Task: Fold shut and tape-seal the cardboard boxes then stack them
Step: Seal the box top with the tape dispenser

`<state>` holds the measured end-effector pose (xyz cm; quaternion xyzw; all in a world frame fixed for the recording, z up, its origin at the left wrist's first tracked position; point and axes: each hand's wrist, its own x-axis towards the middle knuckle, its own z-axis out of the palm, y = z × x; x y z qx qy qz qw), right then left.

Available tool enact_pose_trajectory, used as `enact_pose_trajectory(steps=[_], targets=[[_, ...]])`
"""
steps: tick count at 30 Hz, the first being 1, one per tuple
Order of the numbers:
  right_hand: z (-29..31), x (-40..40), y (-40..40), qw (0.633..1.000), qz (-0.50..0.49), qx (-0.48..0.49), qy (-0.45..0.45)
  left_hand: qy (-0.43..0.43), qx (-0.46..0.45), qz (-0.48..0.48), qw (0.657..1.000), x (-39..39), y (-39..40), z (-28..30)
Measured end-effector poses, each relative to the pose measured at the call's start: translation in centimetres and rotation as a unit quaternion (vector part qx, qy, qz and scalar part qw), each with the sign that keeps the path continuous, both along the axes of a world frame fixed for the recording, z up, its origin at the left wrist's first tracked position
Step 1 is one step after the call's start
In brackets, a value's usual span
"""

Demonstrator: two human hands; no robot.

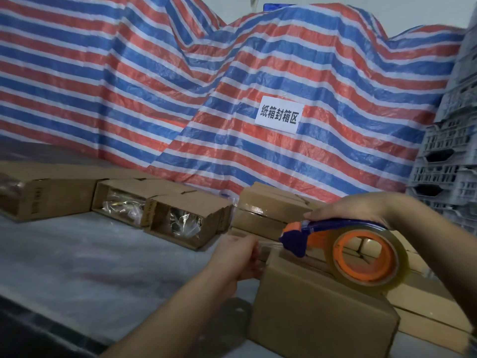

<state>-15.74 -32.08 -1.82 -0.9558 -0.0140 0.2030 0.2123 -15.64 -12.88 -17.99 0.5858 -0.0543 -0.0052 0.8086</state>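
Observation:
A closed cardboard box point(309, 306) stands on the table in front of me. My right hand point(353, 206) grips the top of a blue and orange tape dispenser point(361, 254) loaded with a clear tape roll, held over the box's top. A clear strip of tape runs from the dispenser's nose to the box's left end, where my left hand point(238, 254) pinches the tape end against the edge. Behind and to the right lie taped boxes point(268, 205) in a low stack. To the left, open boxes point(185, 218) lie on their sides with plastic-wrapped contents showing.
A striped red, white and blue tarp point(180, 86) with a white paper sign point(280, 115) hangs behind the table. Grey plastic crates point(449, 140) are stacked at the right. The grey table top point(90, 267) spreads to the left; its dark front edge lies at bottom left.

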Motion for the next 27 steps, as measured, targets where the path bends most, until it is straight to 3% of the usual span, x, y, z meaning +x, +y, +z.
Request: enact_pose_trajectory(steps=[11, 27], targets=[[0.0, 0.1, -0.1, 1.0, -0.01, 0.006, -0.014, 0.016, -0.019, -0.027, 0.999, 0.8, 0.4, 0.2], [-0.4, 0.3, -0.1, 0.998, 0.021, -0.028, -0.061, 0.058, 0.179, -0.086, 0.978, 1.7, -0.3, -2.7]])
